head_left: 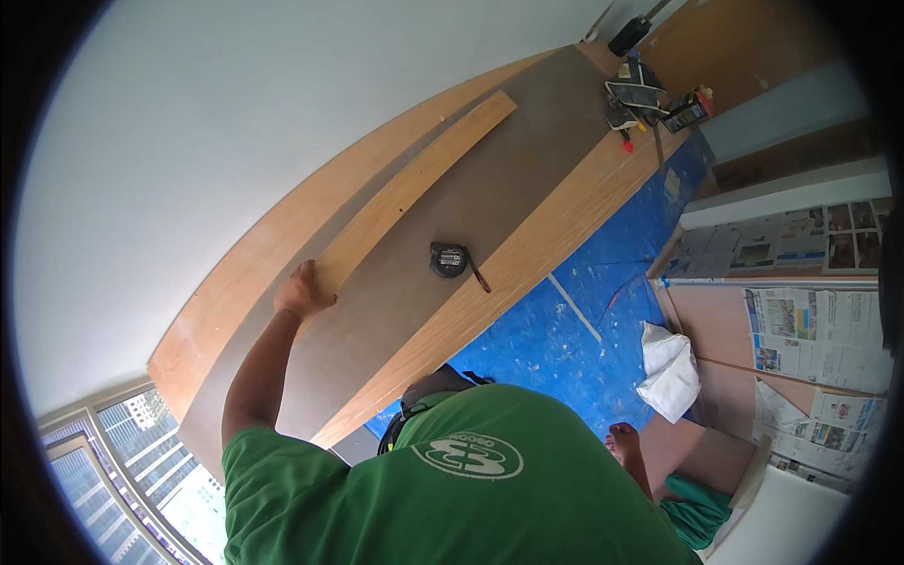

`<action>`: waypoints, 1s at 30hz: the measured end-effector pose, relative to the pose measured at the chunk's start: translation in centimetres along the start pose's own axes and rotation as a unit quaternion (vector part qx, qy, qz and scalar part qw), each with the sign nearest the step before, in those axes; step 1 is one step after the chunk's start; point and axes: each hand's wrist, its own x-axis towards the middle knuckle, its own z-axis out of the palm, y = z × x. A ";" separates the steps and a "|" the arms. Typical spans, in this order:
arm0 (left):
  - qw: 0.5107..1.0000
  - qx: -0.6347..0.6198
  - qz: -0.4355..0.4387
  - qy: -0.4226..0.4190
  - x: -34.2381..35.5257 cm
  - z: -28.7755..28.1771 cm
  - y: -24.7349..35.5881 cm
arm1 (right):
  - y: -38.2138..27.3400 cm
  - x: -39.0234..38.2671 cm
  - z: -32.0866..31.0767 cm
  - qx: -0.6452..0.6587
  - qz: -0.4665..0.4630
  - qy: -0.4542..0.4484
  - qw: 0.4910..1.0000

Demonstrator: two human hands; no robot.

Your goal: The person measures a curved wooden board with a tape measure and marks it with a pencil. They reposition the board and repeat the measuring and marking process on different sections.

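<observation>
1. Wood, one plank: lying on one grey table.
2. Gripping its near end with one left hand.
3. Hanging low: one right hand; cannot tell if closed.
4. Resting nearby: one tape measure.

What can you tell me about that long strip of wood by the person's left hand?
The wooden strip is long, narrow and light brown, apparently wood or veneered board, with a small dark spot partway along. It lies lengthwise over the grey-brown surface, slanting toward the picture's upper right, where its end is bare. The left hand is on its nearer end and partly hides it; how firmly it grips is unclear.
</observation>
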 end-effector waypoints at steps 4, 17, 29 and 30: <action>1.000 0.022 0.014 0.015 3.3 0.7 -2.5 | -1.3 0.0 -0.8 -0.011 0.014 -0.011 1.000; 0.998 0.036 -0.028 0.049 10.2 4.8 -4.0 | -8.5 4.3 -2.7 -0.097 -0.004 -0.016 0.995; 0.979 0.090 0.180 0.040 7.3 14.9 23.3 | -23.1 22.5 -3.5 -0.186 -0.212 -0.140 0.949; 0.979 0.104 0.165 0.059 7.5 15.6 23.8 | -25.8 23.3 -3.8 -0.178 -0.217 -0.162 0.946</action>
